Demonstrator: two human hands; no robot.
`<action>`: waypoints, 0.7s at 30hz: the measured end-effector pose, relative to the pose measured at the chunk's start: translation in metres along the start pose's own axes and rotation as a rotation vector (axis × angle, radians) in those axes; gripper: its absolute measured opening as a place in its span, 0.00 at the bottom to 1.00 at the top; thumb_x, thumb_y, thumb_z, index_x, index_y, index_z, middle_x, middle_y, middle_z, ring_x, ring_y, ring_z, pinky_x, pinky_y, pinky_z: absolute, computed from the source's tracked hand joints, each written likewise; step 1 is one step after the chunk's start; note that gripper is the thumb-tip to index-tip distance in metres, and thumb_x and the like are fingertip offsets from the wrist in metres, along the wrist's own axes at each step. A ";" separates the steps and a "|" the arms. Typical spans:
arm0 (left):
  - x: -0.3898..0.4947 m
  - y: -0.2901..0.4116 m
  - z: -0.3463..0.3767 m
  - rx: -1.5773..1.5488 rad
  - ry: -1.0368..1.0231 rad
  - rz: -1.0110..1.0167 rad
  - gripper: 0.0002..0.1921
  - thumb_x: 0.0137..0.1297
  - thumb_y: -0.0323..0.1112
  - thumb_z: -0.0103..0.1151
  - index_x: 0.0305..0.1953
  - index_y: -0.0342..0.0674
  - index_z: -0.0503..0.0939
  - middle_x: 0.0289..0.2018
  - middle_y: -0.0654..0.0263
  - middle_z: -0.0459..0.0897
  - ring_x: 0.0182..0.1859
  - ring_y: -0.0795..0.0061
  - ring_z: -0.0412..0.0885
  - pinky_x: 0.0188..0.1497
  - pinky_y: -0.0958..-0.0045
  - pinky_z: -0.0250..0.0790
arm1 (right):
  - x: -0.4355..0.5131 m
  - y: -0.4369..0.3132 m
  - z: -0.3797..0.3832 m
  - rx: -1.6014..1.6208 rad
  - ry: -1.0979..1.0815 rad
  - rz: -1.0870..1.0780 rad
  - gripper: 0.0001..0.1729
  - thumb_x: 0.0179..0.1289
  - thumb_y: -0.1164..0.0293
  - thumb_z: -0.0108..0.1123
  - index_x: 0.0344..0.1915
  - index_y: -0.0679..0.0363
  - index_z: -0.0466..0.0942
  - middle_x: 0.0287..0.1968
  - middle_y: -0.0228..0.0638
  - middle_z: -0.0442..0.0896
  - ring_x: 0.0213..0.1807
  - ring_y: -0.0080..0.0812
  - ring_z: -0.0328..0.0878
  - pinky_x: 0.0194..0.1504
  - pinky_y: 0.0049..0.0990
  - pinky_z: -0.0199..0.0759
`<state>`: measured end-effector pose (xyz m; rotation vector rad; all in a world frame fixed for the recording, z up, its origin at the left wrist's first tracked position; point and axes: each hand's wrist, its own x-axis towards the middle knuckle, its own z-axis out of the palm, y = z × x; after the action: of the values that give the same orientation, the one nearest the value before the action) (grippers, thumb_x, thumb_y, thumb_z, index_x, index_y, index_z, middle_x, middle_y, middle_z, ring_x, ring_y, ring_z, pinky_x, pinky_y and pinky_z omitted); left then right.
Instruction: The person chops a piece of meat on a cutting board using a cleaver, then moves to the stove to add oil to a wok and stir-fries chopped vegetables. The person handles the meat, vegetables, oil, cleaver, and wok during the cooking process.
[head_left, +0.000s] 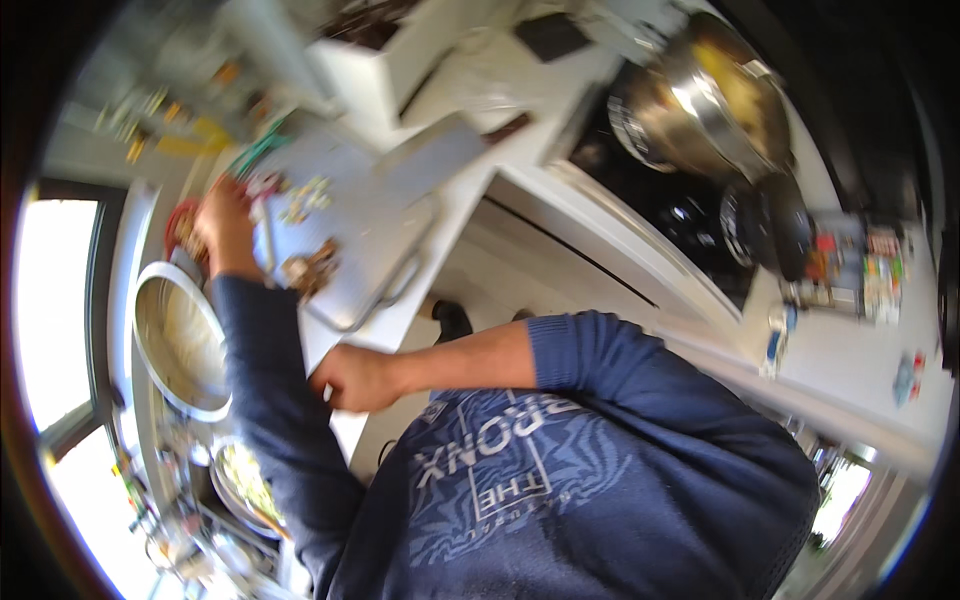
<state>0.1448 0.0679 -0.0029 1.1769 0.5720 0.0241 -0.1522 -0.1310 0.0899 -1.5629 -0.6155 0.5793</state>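
Note:
My left hand (227, 217) reaches over the far left edge of a grey metal-framed cutting board (367, 217), beside a red container (180, 225) with brown pieces in it. Its fingertips are blurred, so any grip is unclear. My right hand (360, 379) is curled at the counter's front edge, its fingers partly behind my left sleeve; what it holds, if anything, is hidden. Pale chopped pieces (306, 199) and a brown knobbly clump (311, 270) lie on the board. A broad-bladed cleaver (435, 146) rests across its far corner, its dark handle pointing right.
A large metal pot (180, 345) stands left of my left forearm. Nearer me is a bowl of chopped pale-green vegetables (247, 472). On the black cooktop (675, 225) at right are a big steel pot (697, 97) and a black pan (769, 225). Packets (881, 274) stand beyond.

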 end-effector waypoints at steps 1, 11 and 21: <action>0.028 0.004 -0.019 -0.032 0.005 -0.028 0.07 0.61 0.31 0.63 0.33 0.43 0.74 0.23 0.65 0.77 0.22 0.69 0.74 0.22 0.72 0.64 | -0.004 -0.003 0.010 -0.001 -0.144 -0.091 0.12 0.47 0.70 0.66 0.33 0.64 0.86 0.31 0.49 0.87 0.34 0.42 0.87 0.37 0.38 0.79; -0.229 -0.121 0.176 0.859 -0.494 0.678 0.09 0.72 0.36 0.58 0.44 0.40 0.84 0.29 0.69 0.84 0.27 0.83 0.78 0.24 0.78 0.67 | -0.223 -0.010 -0.006 -0.163 -0.162 -0.437 0.13 0.56 0.63 0.62 0.28 0.62 0.84 0.28 0.47 0.85 0.30 0.45 0.80 0.35 0.42 0.70; -0.479 -0.358 0.220 1.634 -1.625 0.053 0.09 0.66 0.31 0.59 0.44 0.34 0.83 0.33 0.67 0.84 0.32 0.76 0.82 0.29 0.74 0.73 | -0.681 0.235 0.003 -0.567 1.293 0.848 0.13 0.59 0.65 0.58 0.30 0.63 0.83 0.31 0.52 0.84 0.34 0.58 0.81 0.40 0.51 0.75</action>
<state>-0.2688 -0.4137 -0.0621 2.1659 -1.1771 -1.4567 -0.6384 -0.6099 -0.1399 -2.2925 0.9864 -0.1339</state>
